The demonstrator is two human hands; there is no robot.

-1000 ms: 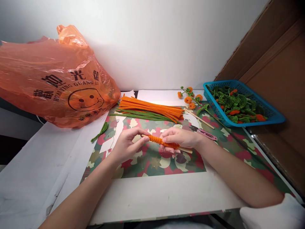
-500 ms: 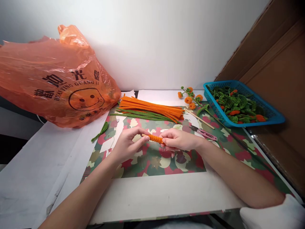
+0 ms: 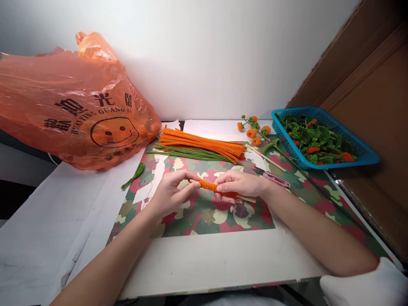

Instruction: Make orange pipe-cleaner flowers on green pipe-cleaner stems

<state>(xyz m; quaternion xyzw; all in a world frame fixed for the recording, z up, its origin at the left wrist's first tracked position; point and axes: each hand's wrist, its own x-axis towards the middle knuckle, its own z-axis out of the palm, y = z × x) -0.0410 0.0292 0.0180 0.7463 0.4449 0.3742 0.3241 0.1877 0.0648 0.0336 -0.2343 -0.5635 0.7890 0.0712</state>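
Note:
An orange pipe cleaner is coiled in a tight spiral round a thin wooden stick, held level above the patterned mat. My left hand pinches the stick's left end, by the first turns of the coil. Closed over the coil's middle is my right hand, with thumb and fingers on the orange turns. More of the coil shows beneath its fingers, and the stick's bare end sticks out to the right. Behind the hands lie a bundle of straight orange pipe cleaners and some green pipe cleaners.
Pink-handled scissors and another wooden stick lie at the right. Beyond them are an orange-flowered stem and a blue basket of green and orange pieces. A green leaf piece and an orange plastic bag are at left.
My right hand has turned slightly, so more of the orange coil and the stick's right end now show under it. My left hand stays in about the same place.

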